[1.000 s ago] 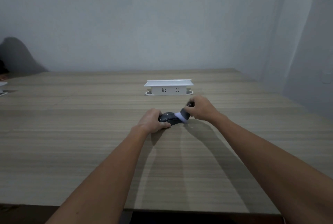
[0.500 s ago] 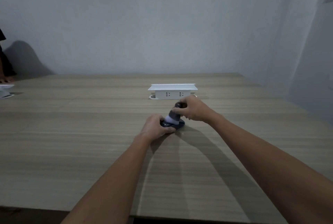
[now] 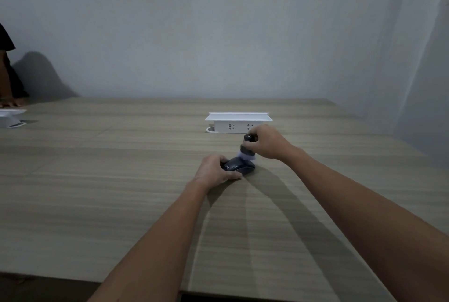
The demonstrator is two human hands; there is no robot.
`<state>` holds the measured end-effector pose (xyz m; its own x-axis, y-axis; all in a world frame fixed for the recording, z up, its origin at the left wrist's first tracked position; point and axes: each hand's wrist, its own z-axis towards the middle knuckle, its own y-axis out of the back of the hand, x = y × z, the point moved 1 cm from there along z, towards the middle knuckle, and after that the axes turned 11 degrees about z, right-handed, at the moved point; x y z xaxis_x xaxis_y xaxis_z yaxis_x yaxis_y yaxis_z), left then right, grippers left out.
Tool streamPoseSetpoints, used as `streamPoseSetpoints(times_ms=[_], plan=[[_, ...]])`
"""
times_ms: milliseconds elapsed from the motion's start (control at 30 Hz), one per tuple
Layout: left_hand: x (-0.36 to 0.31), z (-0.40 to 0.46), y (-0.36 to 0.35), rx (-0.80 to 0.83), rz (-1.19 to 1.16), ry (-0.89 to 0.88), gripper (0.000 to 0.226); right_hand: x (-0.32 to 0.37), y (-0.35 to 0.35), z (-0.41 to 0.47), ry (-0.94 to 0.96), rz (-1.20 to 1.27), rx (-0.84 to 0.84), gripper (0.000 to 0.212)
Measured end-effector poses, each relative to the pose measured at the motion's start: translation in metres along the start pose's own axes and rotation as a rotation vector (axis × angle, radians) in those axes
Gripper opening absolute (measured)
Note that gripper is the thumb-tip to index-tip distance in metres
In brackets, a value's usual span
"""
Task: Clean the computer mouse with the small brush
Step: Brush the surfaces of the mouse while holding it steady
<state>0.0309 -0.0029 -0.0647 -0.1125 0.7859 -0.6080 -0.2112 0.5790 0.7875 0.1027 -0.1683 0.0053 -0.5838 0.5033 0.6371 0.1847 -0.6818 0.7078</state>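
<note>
Head view: the computer mouse was pinned to the counter by the left hand's closed grip. The small brush, clasped by the right hand, had been swung upright onto its far end, so scrubbing seemed underway. A white socket box stood just behind, unobstructing.

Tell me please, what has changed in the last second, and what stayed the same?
The right hand swung the brush from the mouse's right end up onto its top, handle now nearly upright. The left hand still steadies the mouse on the table; nothing was released.
</note>
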Motion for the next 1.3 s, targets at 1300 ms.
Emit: streamPoseSetpoints(times_ms=[1300], plan=[[0.006, 0.001, 0.001, 0.023, 0.001, -0.048, 0.043, 0.018, -0.006, 0.011, -0.115, -0.083, 0.096, 0.017]])
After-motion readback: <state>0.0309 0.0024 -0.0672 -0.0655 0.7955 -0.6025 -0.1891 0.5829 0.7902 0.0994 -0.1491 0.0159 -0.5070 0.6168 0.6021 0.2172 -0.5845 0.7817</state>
